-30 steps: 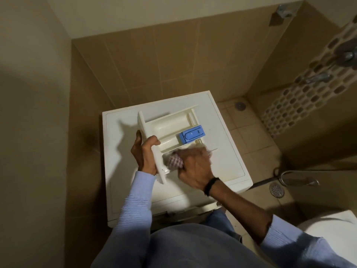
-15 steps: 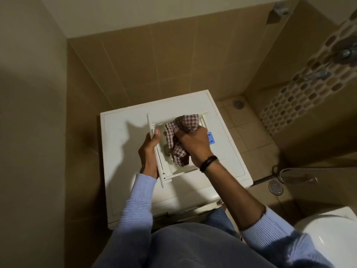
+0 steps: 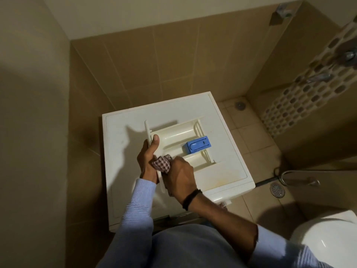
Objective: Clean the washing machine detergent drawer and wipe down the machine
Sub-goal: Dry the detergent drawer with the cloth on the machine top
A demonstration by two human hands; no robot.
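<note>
Held checked cloth (image 3: 161, 165) bunched in right hand (image 3: 179, 176), pressed into nearest compartment of drawer (image 3: 179, 132) for scrubbing. Just beside that grip, clasped front panel (image 3: 147, 130) in left hand (image 3: 148, 161), thumb over its edge, steadying drawer atop washing machine (image 3: 228, 171). Beyond both grips, blue insert (image 3: 198, 147) seated mid-drawer.

The cloth (image 3: 161, 164) is mostly hidden, the toilet (image 3: 328, 242) cropped.

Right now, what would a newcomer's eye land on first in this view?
The white drawer lies on top of the machine at the centre, with a bright blue insert towards its right end. The left hand grips the drawer's front panel, and the right hand presses a checked cloth into the near corner beside it. A toilet shows at lower right.
</note>
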